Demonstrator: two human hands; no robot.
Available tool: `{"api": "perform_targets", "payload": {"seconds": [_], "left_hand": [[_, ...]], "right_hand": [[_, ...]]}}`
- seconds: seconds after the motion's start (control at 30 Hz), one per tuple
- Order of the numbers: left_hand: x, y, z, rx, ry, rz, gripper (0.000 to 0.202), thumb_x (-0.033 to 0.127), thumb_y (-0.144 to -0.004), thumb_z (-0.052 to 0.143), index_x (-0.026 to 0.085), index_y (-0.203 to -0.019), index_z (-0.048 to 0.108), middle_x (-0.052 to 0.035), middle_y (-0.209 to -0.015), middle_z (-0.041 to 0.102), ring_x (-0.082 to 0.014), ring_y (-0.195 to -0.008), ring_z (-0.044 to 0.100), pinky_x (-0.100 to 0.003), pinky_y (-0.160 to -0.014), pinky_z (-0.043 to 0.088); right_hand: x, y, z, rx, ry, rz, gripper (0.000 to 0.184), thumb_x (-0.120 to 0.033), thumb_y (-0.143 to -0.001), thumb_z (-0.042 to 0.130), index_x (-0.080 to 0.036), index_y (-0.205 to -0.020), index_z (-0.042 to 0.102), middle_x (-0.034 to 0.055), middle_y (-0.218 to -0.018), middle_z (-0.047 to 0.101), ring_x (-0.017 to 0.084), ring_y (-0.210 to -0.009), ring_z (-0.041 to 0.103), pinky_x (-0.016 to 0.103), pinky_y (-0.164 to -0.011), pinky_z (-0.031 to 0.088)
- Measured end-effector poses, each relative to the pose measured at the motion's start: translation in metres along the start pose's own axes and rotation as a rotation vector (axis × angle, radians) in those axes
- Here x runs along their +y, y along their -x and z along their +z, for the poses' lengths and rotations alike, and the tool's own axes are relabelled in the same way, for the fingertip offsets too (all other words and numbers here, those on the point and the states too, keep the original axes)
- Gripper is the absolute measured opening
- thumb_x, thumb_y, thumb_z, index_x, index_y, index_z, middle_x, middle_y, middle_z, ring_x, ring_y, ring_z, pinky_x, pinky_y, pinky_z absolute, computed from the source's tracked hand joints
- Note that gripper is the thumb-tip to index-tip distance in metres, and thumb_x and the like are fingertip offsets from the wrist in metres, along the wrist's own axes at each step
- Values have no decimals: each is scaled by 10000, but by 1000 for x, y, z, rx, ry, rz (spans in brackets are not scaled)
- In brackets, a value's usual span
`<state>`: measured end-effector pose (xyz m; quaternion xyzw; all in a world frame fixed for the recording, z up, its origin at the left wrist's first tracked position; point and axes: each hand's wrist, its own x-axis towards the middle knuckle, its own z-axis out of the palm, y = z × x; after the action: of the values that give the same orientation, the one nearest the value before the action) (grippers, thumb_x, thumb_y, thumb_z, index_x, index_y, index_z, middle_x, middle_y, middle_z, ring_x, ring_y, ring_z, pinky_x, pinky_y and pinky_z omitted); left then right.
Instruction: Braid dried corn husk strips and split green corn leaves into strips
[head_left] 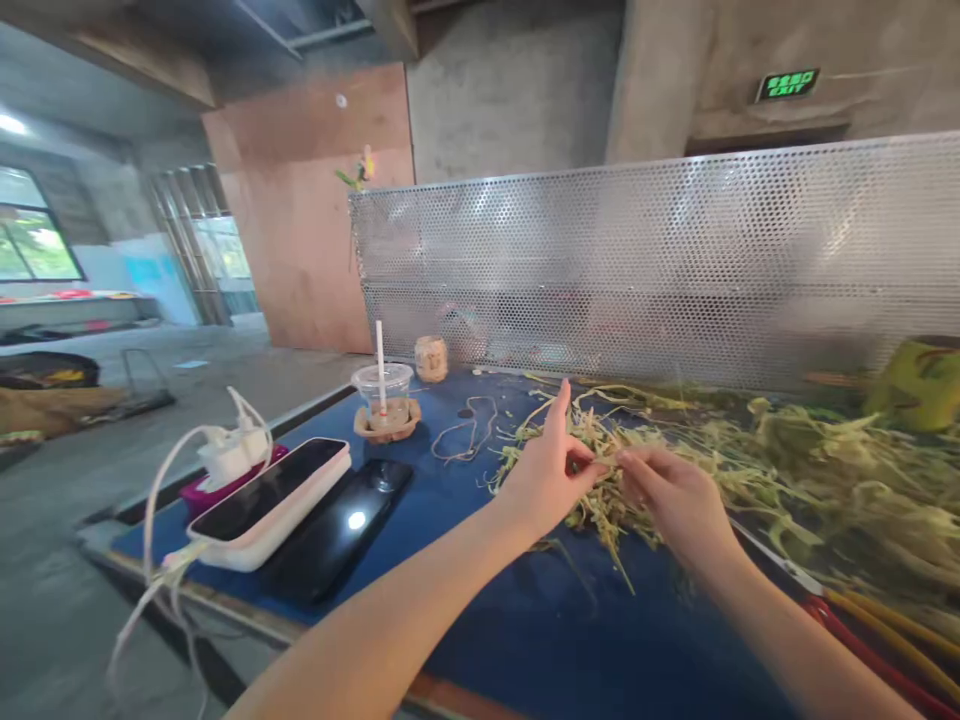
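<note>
My left hand [546, 465] is over the blue tabletop, thumb and bent fingers pinched together while the index finger points up. Close beside it, my right hand [671, 495] pinches too, its fingertips almost meeting the left ones. A thin pale piece of plant strand [606, 462] seems to run between the two pinches; its exact form is too small to make out. Behind and under both hands lies a loose heap of dry yellow-green plant strands [619, 545]. A larger tangle of the same plant material [877, 480] spreads to the right.
To the left lie a black phone [330, 535], a phone on a white block [270, 500] and white cables [150, 500]. Further back are a plastic cup [382, 382], a small jar [430, 358] and a string loop [472, 430]. A perforated metal screen [600, 270] borders the table. Red-handled pliers [862, 640] are at right.
</note>
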<state>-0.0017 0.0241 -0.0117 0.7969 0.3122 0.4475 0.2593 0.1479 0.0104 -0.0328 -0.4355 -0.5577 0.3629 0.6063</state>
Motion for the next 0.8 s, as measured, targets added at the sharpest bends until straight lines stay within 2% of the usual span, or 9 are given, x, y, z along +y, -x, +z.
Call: {"api": "perform_targets", "payload": {"seconds": [0.13, 0.27, 0.33, 0.4, 0.43, 0.53, 0.63, 0.73, 0.8], "left_hand": [[-5, -2, 1, -17, 86, -64, 936, 266, -715, 608, 152, -1365, -56, -60, -748, 661, -164, -619, 583, -318, -597, 480], [-3, -6, -8, -49, 175, -174, 930, 233, -670, 644, 138, -1368, 37, -83, -779, 674, -156, -596, 595, -317, -605, 492], [-2, -10, -18, 40, 115, -202, 905, 231, -665, 638, 151, -1366, 72, -76, -788, 677, -153, -572, 598, -316, -598, 496], [-2, -13, -27, 140, -32, -193, 918, 237, -623, 667, 144, -1361, 130, -63, -762, 681, -181, -662, 623, -335, -681, 491], [-3, -15, -30, 142, -90, -190, 893, 235, -617, 667, 139, -1354, 172, -61, -760, 684, -188, -698, 628, -347, -730, 480], [-6, -17, -33, 53, -169, -213, 808, 254, -620, 651, 147, -1324, 270, -50, -747, 692, -200, -706, 632, -357, -732, 477], [-9, -15, -27, -11, -202, -211, 754, 263, -638, 631, 139, -1307, 306, -42, -745, 696, -195, -698, 632, -348, -725, 478], [-11, -13, -23, -31, -222, -189, 678, 261, -661, 608, 151, -1279, 351, -35, -770, 695, -187, -716, 633, -337, -730, 480], [-11, -13, -22, -33, -224, -185, 657, 269, -668, 603, 161, -1270, 362, -30, -773, 694, -184, -715, 634, -335, -729, 483]], "right_hand": [[-5, 1, 0, -15, 98, 11, 319, -472, -547, 664, -184, -650, 573, -8, -509, 526, 91, -416, 418, 229, -396, 324], [0, -3, -2, 2, 142, 20, 297, -457, -566, 638, -181, -652, 569, -14, -503, 524, 89, -406, 408, 228, -400, 311], [3, -5, -4, -29, 251, 23, 254, -425, -619, 595, -178, -679, 592, -20, -503, 517, 96, -420, 416, 230, -420, 317], [6, -6, -7, -71, 428, -30, 181, -349, -673, 560, -178, -698, 613, -3, -580, 561, 106, -485, 459, 238, -484, 357], [6, -6, -7, -99, 517, -74, 148, -312, -689, 551, -180, -699, 619, 6, -630, 581, 111, -528, 479, 242, -525, 375], [5, -3, -7, -200, 696, -204, 126, -286, -719, 552, -189, -738, 630, 18, -737, 606, 120, -621, 496, 251, -605, 390], [0, 2, -6, -279, 768, -250, 215, -382, -753, 532, -199, -812, 627, 23, -779, 609, 135, -693, 507, 266, -653, 389], [-5, 6, -8, -342, 844, -227, 342, -501, -682, 579, -208, -854, 621, 24, -783, 611, 171, -780, 514, 310, -717, 382], [-8, 6, -9, -366, 868, -227, 365, -497, -613, 645, -211, -839, 623, 16, -783, 619, 185, -814, 514, 334, -759, 368]]}}
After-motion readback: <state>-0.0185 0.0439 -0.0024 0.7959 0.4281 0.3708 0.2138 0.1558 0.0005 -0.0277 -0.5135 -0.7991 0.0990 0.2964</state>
